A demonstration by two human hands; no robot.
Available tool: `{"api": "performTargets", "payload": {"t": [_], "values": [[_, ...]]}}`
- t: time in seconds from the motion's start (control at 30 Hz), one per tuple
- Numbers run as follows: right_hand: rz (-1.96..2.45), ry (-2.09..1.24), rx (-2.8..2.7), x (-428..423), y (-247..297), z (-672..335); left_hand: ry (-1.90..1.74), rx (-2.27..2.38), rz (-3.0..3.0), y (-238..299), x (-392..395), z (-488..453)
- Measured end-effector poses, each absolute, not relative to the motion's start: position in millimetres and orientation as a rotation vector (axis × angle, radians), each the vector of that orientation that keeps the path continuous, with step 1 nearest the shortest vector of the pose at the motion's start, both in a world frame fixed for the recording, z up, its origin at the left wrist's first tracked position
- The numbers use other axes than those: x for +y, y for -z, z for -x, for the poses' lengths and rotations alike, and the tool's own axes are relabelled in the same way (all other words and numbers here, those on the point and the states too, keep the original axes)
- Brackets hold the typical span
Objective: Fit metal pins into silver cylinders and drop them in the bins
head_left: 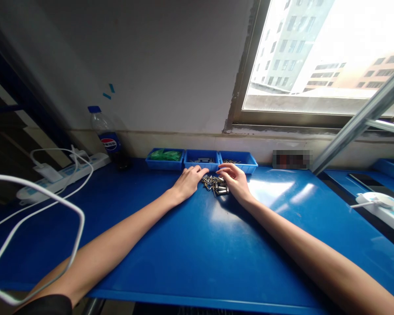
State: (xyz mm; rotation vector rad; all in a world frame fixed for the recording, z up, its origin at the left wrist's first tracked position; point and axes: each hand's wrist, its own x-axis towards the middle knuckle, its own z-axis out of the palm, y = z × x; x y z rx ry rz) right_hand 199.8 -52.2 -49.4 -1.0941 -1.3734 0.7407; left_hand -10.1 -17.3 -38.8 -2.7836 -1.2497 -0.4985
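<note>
A small pile of short metal pins and cylinder-like pieces (216, 185) lies on the blue table between my two hands. My left hand (188, 181) rests at the pile's left edge, palm down, its fingers loosely stretched and nothing visible in it. To the right of the pile, my right hand (235, 180) has curved fingers, with the thumb apart from the index finger over the pieces. No piece shows in its grasp. Just behind the hands stand three joined blue bins: the left bin (166, 165) holds green bags, the middle bin (202, 166) metal pieces, the right bin (248, 168) small pins.
A cola bottle (110, 142) stands at the back left beside a power strip (61, 177). White cables (80, 232) loop over my left forearm. At right, a metal bar (357, 118) slants past the window, and another power strip (385, 212) lies on the adjoining table.
</note>
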Motion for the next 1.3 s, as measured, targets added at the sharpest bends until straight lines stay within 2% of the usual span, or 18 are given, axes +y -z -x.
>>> {"api": "performTargets", "payload": {"t": [0.47,0.7,0.8,1.07,1.13,1.3], "values": [[1.123,-0.761,-1.361,-54,47,-199,0.353,-1.098,2.869,22,-15,16],[1.098,-0.764,-1.354,-55,45,-198,0.398,-1.007,2.882,32,-12,16],[1.095,-0.752,-1.359,-56,45,-198,0.672,-1.013,2.86,32,-12,15],[1.105,-0.699,-1.421,-57,44,-198,1.984,-1.307,3.014,15,-18,4],[1.086,-0.767,-1.437,-57,42,-198,2.155,-1.38,3.071,16,-18,3],[1.021,-0.996,-1.386,-57,38,-198,2.316,-1.494,3.085,21,-16,2]]}}
